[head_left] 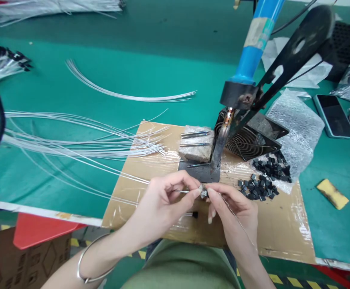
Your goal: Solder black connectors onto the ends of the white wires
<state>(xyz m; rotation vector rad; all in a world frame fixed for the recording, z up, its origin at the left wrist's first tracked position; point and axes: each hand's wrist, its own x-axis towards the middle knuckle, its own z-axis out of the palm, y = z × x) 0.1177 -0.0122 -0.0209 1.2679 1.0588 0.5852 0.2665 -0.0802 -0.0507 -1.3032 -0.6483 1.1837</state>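
Observation:
My left hand (173, 198) is closed in a pinch on a thin wire (181, 191), beside a small metal connector (204, 193). The connector sits between the fingertips of both hands, just below the foot of the soldering iron stand. My right hand (235, 206) is closed too, with thin solder wire (237, 220) trailing from its fingers down over the wrist. Its fingertips touch the connector's right side, but the exact grip is hidden. Above the hands, a blue-handled soldering iron (247, 64) is clamped pointing down. A black-ended piece (194, 214) lies under the hands.
Cardboard (289, 224) covers the front of the green table. White wires (72, 148) spread to the left. A block with metal pins (195, 150), a fan (247, 140), black connector housings (260, 188), a yellow sponge (332, 194) and a phone (334, 116) are around.

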